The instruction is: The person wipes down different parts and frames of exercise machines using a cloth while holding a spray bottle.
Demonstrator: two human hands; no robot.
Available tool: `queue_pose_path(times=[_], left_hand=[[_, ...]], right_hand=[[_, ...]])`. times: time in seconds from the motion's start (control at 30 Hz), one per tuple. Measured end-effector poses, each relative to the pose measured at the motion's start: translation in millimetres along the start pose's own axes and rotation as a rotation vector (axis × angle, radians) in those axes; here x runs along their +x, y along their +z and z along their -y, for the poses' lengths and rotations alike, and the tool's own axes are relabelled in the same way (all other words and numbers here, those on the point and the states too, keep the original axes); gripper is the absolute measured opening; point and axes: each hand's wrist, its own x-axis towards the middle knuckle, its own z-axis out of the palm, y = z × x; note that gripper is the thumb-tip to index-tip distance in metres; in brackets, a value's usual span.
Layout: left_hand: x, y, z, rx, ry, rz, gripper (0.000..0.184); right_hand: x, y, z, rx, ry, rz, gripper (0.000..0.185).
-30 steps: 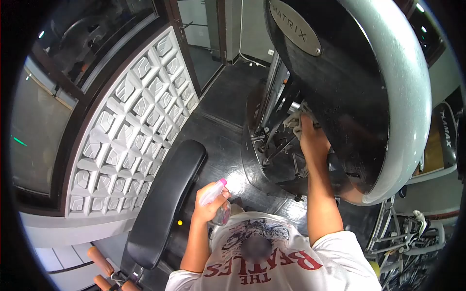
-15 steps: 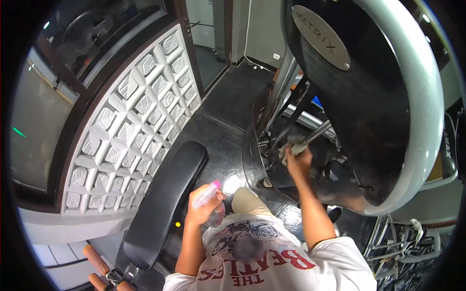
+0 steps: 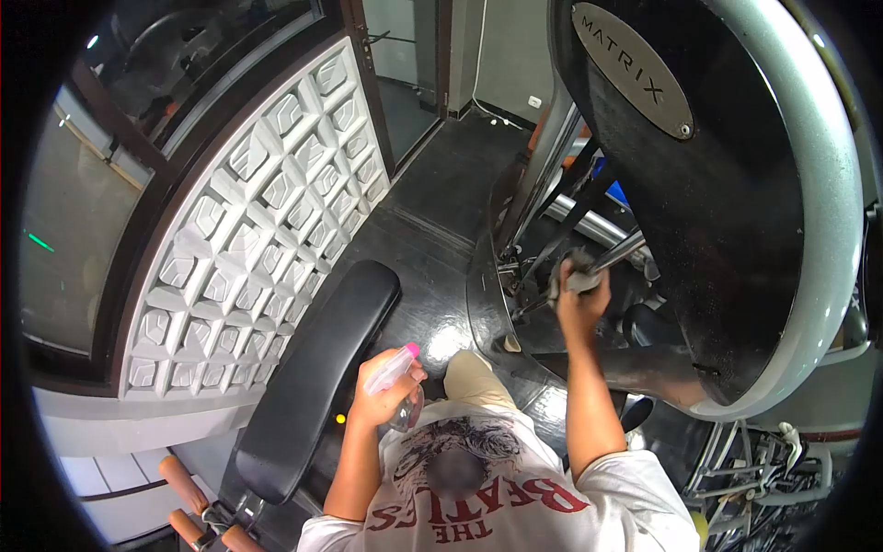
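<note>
My left hand is wrapped round a clear spray bottle with a pink nozzle tip, held in front of my torso beside a black padded bench. Out to the right, my right hand grips a greyish cloth. That cloth is against a metal rod inside the gym machine's frame. The machine's large black cover with a silver rim stands just right of this hand and carries a MATRIX plate.
A white patterned wall panel runs along the left, beneath dark-framed glass. Orange-brown foam rollers stick out at lower left. More metal gym equipment stands at lower right. A doorway opens at the back above black flooring.
My right hand and the cloth have shifted slightly within the view, as has the machine with the camera's movement. My left hand still holds the spray bottle in nearly the same place.
</note>
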Motion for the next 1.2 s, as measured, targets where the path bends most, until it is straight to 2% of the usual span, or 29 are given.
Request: queue_pose_path(times=[0.17, 0.23, 0.3, 0.37, 0.4, 0.7, 1.2], left_hand=[[0.0, 4.5, -0.4, 0.050, -0.011, 0.048, 0.014], [-1.8, 5.8, 0.7, 0.021, -0.002, 0.059, 0.013], [-3.7, 6.1, 1.1, 0.014, -0.006, 0.068, 0.013], [-5.8, 5.4, 1.9, 0.030, -0.022, 0.064, 0.013], [-7.6, 4.8, 2.1, 0.024, -0.030, 0.061, 0.013], [-15.6, 2.5, 5.9, 0.006, -0.053, 0.050, 0.014], [-3.8, 2.5, 12.1, 0.015, -0.099, 0.073, 0.015]], right_hand=[[68.7, -5.3, 102.7, -0.331, -0.333, -0.013, 0.034], [83.9, -16.8, 127.7, -0.847, -0.394, 0.005, 0.040], [90.4, -24.6, 135.2, -1.076, -0.263, 0.075, 0.046], [93.3, -31.1, 129.5, -1.283, -0.508, 0.043, 0.045], [97.7, -32.9, 129.6, -1.340, -0.554, 0.024, 0.044], [139.2, -38.1, 154.5, -1.360, -0.431, -0.080, 0.041], [107.1, -23.4, 146.5, -1.354, -0.354, -0.020, 0.035]])
